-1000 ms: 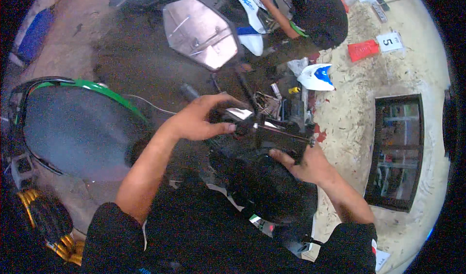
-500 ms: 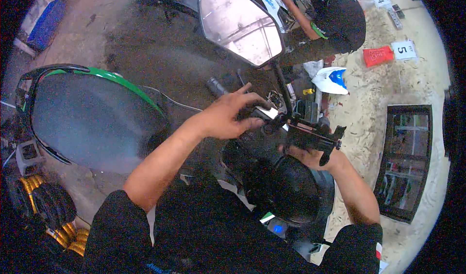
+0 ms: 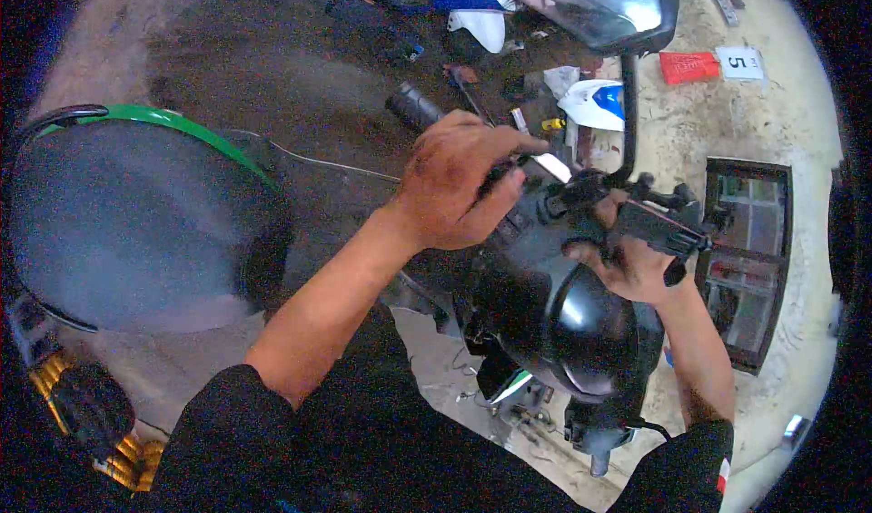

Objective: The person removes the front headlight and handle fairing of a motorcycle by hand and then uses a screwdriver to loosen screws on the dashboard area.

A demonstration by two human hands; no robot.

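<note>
Black bracket (image 3: 668, 228) slants lengthwise toward lower right.

A black, oblong bracket (image 3: 658, 227) sits tilted beside a dark clamp (image 3: 586, 189) at the foot of 1 bent black mirror stem (image 3: 629, 113). Just below, a rounded, glossy black shell (image 3: 590, 322) shows a bright highlight.

Place: vehicle workshop, apparently for motorcycles.
Evidence: handlebar (image 3: 663, 225) with mirror (image 3: 599, 4), green-edged seat (image 3: 145, 222), loose white-and-blue body panel (image 3: 595, 104), grimy floor (image 3: 218, 68), scuffed pale wall (image 3: 672, 141).
</note>
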